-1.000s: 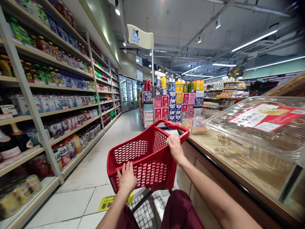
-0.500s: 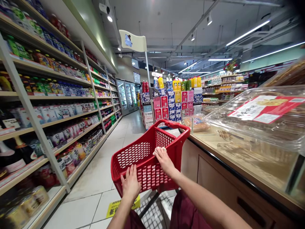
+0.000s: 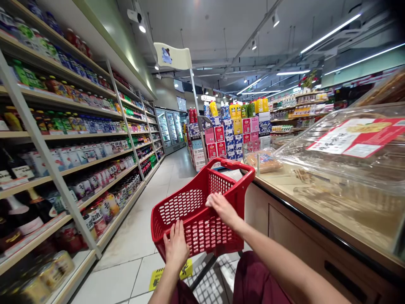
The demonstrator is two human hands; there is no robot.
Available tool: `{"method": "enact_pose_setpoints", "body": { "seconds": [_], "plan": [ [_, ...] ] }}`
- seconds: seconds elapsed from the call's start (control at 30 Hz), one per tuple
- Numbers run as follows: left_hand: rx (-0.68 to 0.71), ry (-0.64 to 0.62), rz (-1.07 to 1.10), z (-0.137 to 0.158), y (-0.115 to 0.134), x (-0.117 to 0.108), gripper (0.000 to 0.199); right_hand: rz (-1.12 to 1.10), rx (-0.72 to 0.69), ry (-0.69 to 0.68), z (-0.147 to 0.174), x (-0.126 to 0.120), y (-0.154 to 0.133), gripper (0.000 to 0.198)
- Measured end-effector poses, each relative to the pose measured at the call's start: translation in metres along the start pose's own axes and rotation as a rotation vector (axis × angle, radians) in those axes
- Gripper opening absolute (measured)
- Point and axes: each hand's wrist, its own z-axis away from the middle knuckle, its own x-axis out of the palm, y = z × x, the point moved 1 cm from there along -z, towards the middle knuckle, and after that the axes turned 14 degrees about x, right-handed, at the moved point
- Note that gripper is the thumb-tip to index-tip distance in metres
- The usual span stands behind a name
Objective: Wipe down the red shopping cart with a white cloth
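Observation:
A red plastic shopping cart (image 3: 199, 245) with a perforated basket stands right in front of me, its handle (image 3: 247, 175) toward the right. My left hand (image 3: 177, 245) lies on the basket's near side, fingers stretched over the top edge and thumb apart. Farther right along the same edge, my right hand (image 3: 223, 210) presses a small crumpled white tissue (image 3: 209, 200) under its fingers. Most of the tissue is hidden by those fingers. No goods show in the visible part of the basket.
Drink shelves (image 3: 79, 169) run along the left. On the right, a wooden counter (image 3: 294, 249) carries clear plastic food boxes (image 3: 357, 143) close to the cart. Stacked drink cartons (image 3: 221, 135) stand ahead. A yellow floor sticker (image 3: 155, 278) lies below my left hand.
The view has shifted slightly, so the cart appears a little farther right. Both hands stay on the same edge; the right hand and tissue have moved only slightly.

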Motion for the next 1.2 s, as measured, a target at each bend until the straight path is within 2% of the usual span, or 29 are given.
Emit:
{"method": "enact_pose_setpoints", "body": {
  "seconds": [0.1, 0.17, 0.27, 0.33, 0.4, 0.5, 0.57, 0.6, 0.7, 0.77, 0.83, 0.9, 0.97, 1.03, 1.1, 1.17, 1.2],
  "plan": [
    [0.004, 0.018, -0.024, 0.001, -0.003, 0.002, 0.075, 0.046, 0.218, 0.111, -0.015, -0.025, 0.044, 0.046],
    [-0.011, 0.023, -0.03, 0.001, -0.003, 0.003, 0.075, 0.063, 0.286, 0.153, -0.016, -0.03, 0.052, 0.047],
    [-0.002, 0.001, -0.025, 0.002, -0.006, 0.001, 0.076, 0.047, 0.16, 0.127, -0.003, -0.012, 0.022, 0.046],
    [0.024, -0.017, -0.01, 0.003, -0.01, -0.003, 0.076, 0.028, -0.024, 0.104, 0.004, 0.001, 0.002, 0.043],
    [0.034, -0.036, 0.015, 0.003, -0.016, -0.007, 0.075, 0.032, -0.101, 0.118, 0.001, 0.003, 0.004, 0.041],
    [0.018, -0.037, 0.056, 0.002, -0.022, -0.009, 0.072, 0.074, 0.077, 0.21, -0.012, -0.013, 0.033, 0.041],
    [-0.013, -0.005, 0.073, 0.001, -0.024, -0.007, 0.07, 0.089, 0.167, 0.243, -0.015, -0.019, 0.041, 0.043],
    [-0.027, 0.009, 0.08, 0.0, -0.024, -0.005, 0.07, 0.084, 0.153, 0.236, -0.013, -0.017, 0.037, 0.043],
    [-0.045, -0.005, 0.094, 0.0, -0.027, -0.001, 0.07, 0.032, -0.064, 0.15, -0.002, -0.003, 0.012, 0.045],
    [-0.04, -0.025, 0.094, 0.002, -0.031, -0.001, 0.07, -0.003, -0.153, 0.12, 0.0, -0.001, 0.009, 0.045],
    [-0.024, -0.021, 0.073, 0.004, -0.035, -0.002, 0.068, -0.007, -0.075, 0.156, -0.007, -0.01, 0.025, 0.045],
    [0.001, -0.007, 0.033, 0.007, -0.038, -0.003, 0.065, 0.015, 0.082, 0.221, -0.015, -0.021, 0.043, 0.044],
    [0.014, 0.005, -0.011, 0.01, -0.038, -0.004, 0.063, 0.028, 0.138, 0.245, -0.016, -0.025, 0.043, 0.045],
    [0.023, 0.018, -0.048, 0.012, -0.037, -0.003, 0.062, 0.01, 0.048, 0.215, -0.007, -0.017, 0.024, 0.045],
    [0.031, 0.033, -0.079, 0.014, -0.035, -0.002, 0.061, -0.018, -0.099, 0.147, 0.004, -0.005, 0.001, 0.045],
    [0.04, 0.047, -0.1, 0.016, -0.033, 0.0, 0.059, -0.038, -0.177, 0.108, 0.008, -0.002, -0.005, 0.044],
    [0.043, 0.058, -0.109, 0.016, -0.033, 0.001, 0.058, -0.042, -0.163, 0.115, 0.006, -0.004, 0.001, 0.044]
  ]
}}
